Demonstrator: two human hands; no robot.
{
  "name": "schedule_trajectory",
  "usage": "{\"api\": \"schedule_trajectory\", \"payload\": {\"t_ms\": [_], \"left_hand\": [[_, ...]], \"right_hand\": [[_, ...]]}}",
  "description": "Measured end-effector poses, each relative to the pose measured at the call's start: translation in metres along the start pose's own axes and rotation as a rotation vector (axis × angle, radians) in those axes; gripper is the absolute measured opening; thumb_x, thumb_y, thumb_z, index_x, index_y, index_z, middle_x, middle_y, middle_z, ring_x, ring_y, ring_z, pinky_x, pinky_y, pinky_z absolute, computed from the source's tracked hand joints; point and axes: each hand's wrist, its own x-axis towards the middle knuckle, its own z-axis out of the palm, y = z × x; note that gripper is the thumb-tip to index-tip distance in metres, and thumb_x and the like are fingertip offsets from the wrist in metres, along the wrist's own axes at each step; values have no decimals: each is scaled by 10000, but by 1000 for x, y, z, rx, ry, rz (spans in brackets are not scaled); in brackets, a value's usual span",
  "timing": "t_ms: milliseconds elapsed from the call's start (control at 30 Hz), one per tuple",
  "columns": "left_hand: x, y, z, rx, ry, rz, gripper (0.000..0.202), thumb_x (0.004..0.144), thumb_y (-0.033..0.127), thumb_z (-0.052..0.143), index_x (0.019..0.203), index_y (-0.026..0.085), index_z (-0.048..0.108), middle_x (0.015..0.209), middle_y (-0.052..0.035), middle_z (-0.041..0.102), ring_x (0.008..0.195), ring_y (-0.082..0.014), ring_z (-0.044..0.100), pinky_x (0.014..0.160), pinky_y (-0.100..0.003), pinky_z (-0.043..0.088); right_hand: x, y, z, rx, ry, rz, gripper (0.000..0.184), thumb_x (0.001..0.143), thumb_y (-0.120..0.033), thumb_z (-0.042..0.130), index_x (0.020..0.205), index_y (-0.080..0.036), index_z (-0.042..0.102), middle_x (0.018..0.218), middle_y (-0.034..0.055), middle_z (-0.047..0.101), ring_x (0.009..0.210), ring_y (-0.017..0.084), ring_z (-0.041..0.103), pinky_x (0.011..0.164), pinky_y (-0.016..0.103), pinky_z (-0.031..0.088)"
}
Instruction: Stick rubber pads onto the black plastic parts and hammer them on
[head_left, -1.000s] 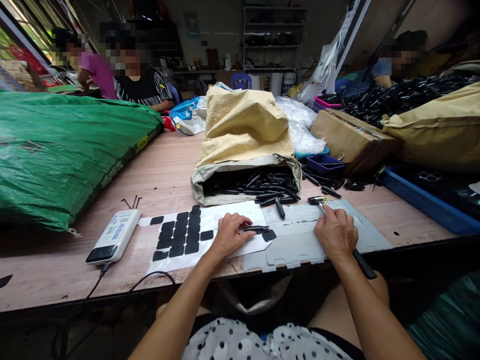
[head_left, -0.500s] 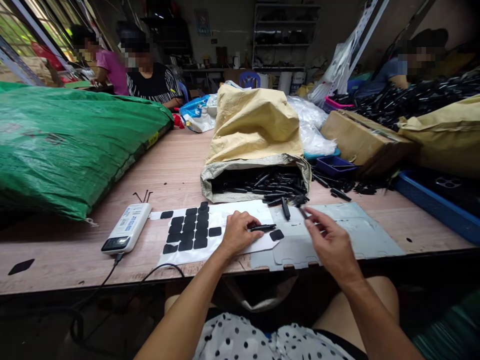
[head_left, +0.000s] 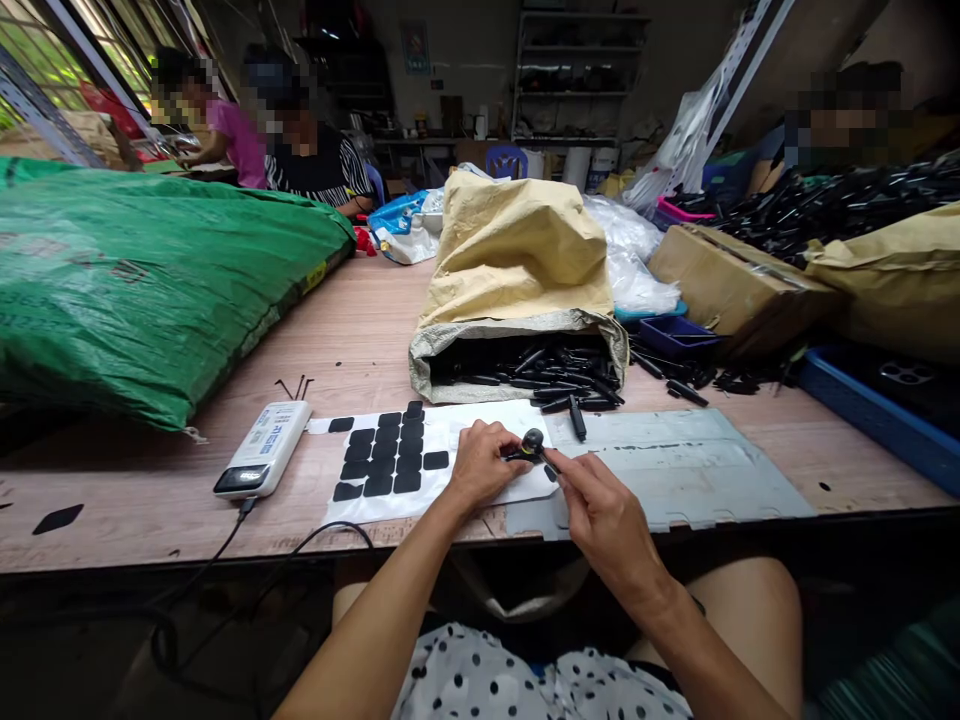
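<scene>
My left hand (head_left: 480, 462) rests on the white sheet (head_left: 465, 420), fingers closed around a black pen-shaped piece (head_left: 516, 456). Between finger and thumb of my right hand (head_left: 611, 510) is a thin tool with a round dark head (head_left: 533, 440). That head is at the end of the black piece; whether they touch I cannot tell. Rows of black rounded-square stickers (head_left: 380, 455) lie on the sheet to the left. Just beyond my hands lies a loose black piece (head_left: 577, 418).
A tan sack (head_left: 517, 245) opens towards me, full of black pieces. Grey board (head_left: 697, 465) lies at right. A white power bank (head_left: 264, 448) with a cable, a green sack (head_left: 150, 290), a cardboard box (head_left: 739, 285) and a blue tray (head_left: 877, 420) surround the work area. Other people sit behind.
My right hand has moved left with the tool, bringing its round head to the black piece in my left hand. The left hand stays on the sheet.
</scene>
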Motion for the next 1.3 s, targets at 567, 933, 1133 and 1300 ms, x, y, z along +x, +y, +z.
{"api": "schedule_trajectory", "payload": {"t_ms": [567,933,1133,1300], "left_hand": [[-1,-5,-1,-75,4,51,179,860,388,742,971,247,741,911,17,734,951,-227,551,888,-390,350],[-3,-7,-2,-83,-5,119,183,913,383,680,1019,249,746,912,-6,721,944,-235,536,881,-402,333],[-4,-13,-2,-358,85,61,251,835,380,758,1040,236,750,921,-30,686,928,-217,527,880,-368,374],[-2,-21,1,-862,164,-82,657,764,380,810,1360,216,586,861,5,590,813,-148,526,778,-284,404]], "right_hand": [[14,98,-52,-547,254,453,371,936,-179,525,1243,-252,718,989,78,662,875,218,572,679,331,367],[39,60,-23,-189,68,-45,451,896,-324,634,1337,-228,636,1122,112,623,1032,272,553,911,421,455],[48,23,15,-12,-98,-23,195,958,-332,590,990,-234,755,931,72,697,964,259,556,863,392,434],[40,-1,39,194,4,149,244,978,-357,552,919,-227,750,880,61,718,874,231,570,830,368,433]]}}
